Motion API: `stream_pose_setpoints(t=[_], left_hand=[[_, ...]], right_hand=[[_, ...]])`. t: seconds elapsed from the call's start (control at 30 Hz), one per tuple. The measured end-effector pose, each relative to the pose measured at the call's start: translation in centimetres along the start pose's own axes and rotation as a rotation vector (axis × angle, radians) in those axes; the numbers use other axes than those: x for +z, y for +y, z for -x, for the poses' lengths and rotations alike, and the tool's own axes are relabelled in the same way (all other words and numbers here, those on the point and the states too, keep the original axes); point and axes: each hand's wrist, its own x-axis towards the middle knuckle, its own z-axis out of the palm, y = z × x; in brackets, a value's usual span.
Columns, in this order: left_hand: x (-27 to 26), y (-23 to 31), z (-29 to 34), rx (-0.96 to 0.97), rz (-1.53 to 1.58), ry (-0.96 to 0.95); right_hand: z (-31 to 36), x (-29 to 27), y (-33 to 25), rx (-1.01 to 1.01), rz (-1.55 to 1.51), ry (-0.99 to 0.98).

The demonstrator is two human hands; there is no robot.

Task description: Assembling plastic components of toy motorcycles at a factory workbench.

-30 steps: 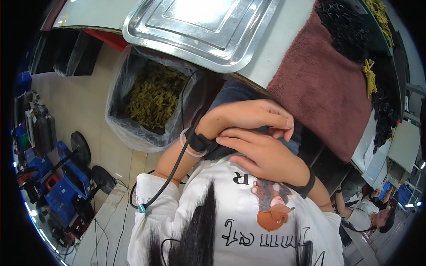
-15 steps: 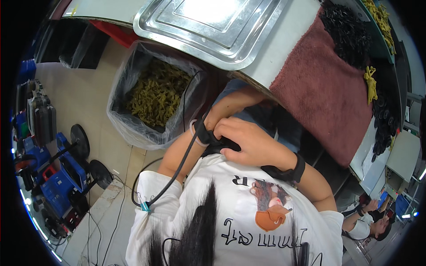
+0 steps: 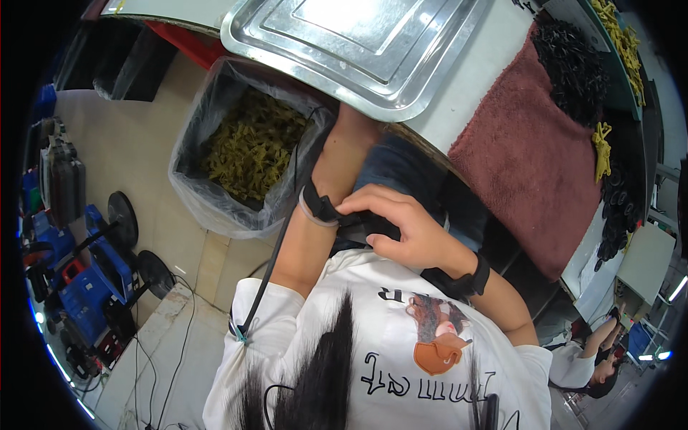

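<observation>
My left forearm [image 3: 297, 240] reaches up past the bin and under the table edge, below the tray. The left hand itself is hidden there. Around the left wrist sits a black wristband [image 3: 320, 204] with a pale band [image 3: 309, 213] beside it. My right hand [image 3: 408, 226] comes across from the right, its bent fingertips closed on the black wristband's edge. Its thumb stands off from the fingertips, and the other fingers are partly hidden. On my right wrist is another black band [image 3: 480, 276].
A shiny metal tray [image 3: 412, 100] overhangs the table edge. Below stands a plastic-lined bin [image 3: 188, 168] of olive-yellow pieces [image 3: 251, 147]. A reddish-brown towel [image 3: 530, 158] covers the table's right, near black parts [image 3: 573, 72]. A cable [image 3: 276, 258] runs along my left arm. Another person [image 3: 588, 365] sits far right.
My left forearm has swung left and extended farther under the tray, with its hand out of sight. My right fingers have followed the wristband and stretched out slightly. The view has shifted a little.
</observation>
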Motion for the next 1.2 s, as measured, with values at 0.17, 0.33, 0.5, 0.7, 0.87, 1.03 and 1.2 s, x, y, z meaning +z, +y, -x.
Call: stream_pose_setpoints(t=[0.17, 0.33, 0.5, 0.7, 0.87, 1.03, 1.2], left_hand=[[4.3, 6.5, -1.2, -0.282, 0.419, 0.368], [3.1, 5.3, -1.2, -0.347, 0.560, 0.446], [3.2, 5.5, -1.2, -0.334, 0.595, 0.405], [3.0, 5.5, -1.1, -0.294, 0.522, 0.422], [3.5, 5.3, -0.9, -0.335, 0.545, 0.487], [3.7, 5.3, -0.4, -0.470, 0.632, 0.557], [3.3, 4.6, 0.0, -0.522, 0.593, 0.534]], right_hand=[[0.2, -0.9, 0.3, -0.006, -0.030, -0.105], [-0.8, -0.6, 0.3, 0.052, -0.095, -0.006], [-0.6, -1.3, 0.8, 0.040, 0.108, 0.202], [-0.7, -1.0, 1.2, 0.029, 0.054, 0.027], [-0.8, -0.4, 0.9, 0.170, 0.202, 0.082], [-0.6, -0.4, 1.3, 0.183, 0.260, 0.113], [-0.7, -0.7, 2.4, 0.214, 0.199, 0.130]])
